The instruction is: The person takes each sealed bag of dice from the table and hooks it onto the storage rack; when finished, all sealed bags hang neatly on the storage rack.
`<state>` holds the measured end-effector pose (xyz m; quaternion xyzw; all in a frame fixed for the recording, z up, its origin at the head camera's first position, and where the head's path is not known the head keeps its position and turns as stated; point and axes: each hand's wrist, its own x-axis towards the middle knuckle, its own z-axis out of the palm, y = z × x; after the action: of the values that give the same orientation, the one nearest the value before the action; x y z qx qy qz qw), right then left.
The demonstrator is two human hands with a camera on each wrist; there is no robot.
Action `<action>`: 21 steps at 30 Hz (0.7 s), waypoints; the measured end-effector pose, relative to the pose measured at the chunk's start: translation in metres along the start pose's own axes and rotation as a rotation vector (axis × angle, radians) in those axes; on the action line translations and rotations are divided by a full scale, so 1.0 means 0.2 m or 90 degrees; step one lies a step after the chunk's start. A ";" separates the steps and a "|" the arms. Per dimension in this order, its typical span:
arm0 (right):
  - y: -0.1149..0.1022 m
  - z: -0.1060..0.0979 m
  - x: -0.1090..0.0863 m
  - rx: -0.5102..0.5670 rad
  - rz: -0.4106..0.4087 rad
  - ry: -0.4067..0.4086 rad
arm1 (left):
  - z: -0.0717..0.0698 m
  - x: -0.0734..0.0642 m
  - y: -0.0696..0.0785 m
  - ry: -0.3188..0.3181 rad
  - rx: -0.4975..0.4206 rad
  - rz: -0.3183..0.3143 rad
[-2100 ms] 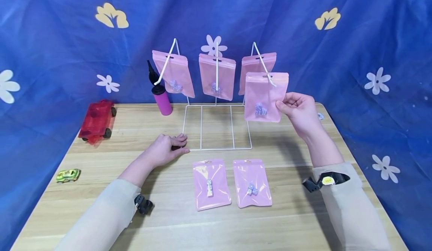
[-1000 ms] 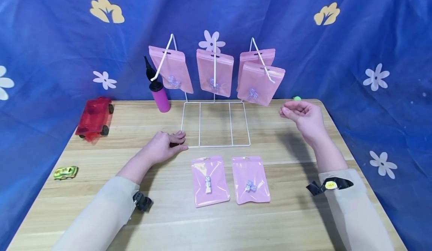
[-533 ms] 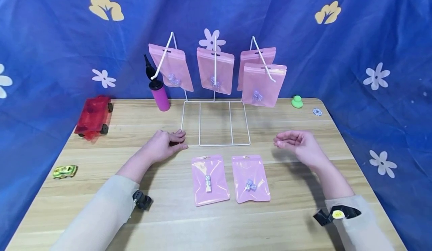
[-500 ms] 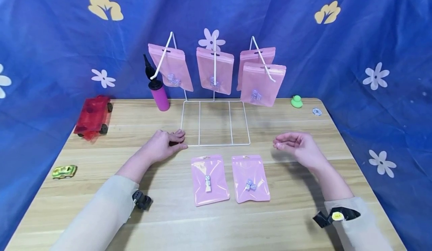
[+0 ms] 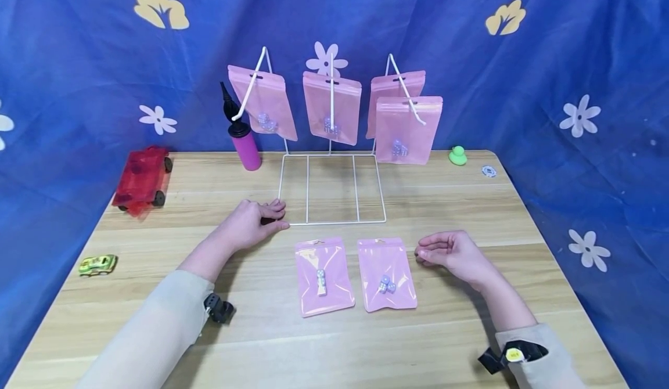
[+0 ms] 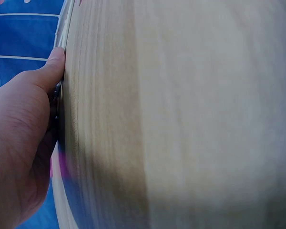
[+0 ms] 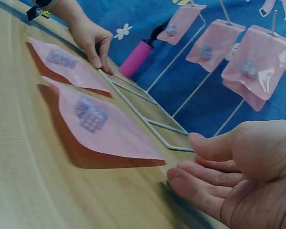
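My left hand (image 5: 256, 224) holds the near left corner of a white wire display rack (image 5: 334, 222), thumb at the front bar and fingers over the side. Pink zip bags with dice hang from the rack's arms: a left bag (image 5: 265, 101), a middle bag (image 5: 334, 96), and on the right a front bag (image 5: 409, 128) overlapping a rear bag (image 5: 384, 81). Flat on the table lie a left pink bag (image 5: 334, 305) and a right pink bag (image 5: 373, 267), dice inside both. My right hand (image 5: 453, 255) holds nothing, fingers loosely curved beside the right bag's upper right edge.
Behind the left hand stands a magenta hand pump (image 5: 245, 150) with a black top. A red toy vehicle (image 5: 140, 174) and a small green toy car (image 5: 97, 265) sit on the left. At the back right are a green rubber duck (image 5: 457, 156) and a poker chip (image 5: 488, 171).
My right hand let go of the front right bag, which now hangs on the rack's right arm, and came down beside the right flat bag. The left hand stayed on the rack.
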<state>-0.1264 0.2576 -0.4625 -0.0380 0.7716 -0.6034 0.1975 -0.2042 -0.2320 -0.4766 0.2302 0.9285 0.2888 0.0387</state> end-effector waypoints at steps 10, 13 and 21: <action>0.02 0.09 0.03 0.042 0.078 -0.054 | 0.00 0.00 0.00 0.001 0.008 -0.001; 0.01 0.12 0.04 0.033 0.095 -0.050 | 0.00 0.00 0.00 0.004 0.007 0.002; 0.00 0.15 0.05 0.043 0.049 -0.056 | 0.00 -0.01 0.00 0.007 0.002 0.008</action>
<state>-0.1244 0.2281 -0.4713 -0.0281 0.7424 -0.6186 0.2557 -0.2033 -0.2329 -0.4772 0.2349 0.9277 0.2885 0.0312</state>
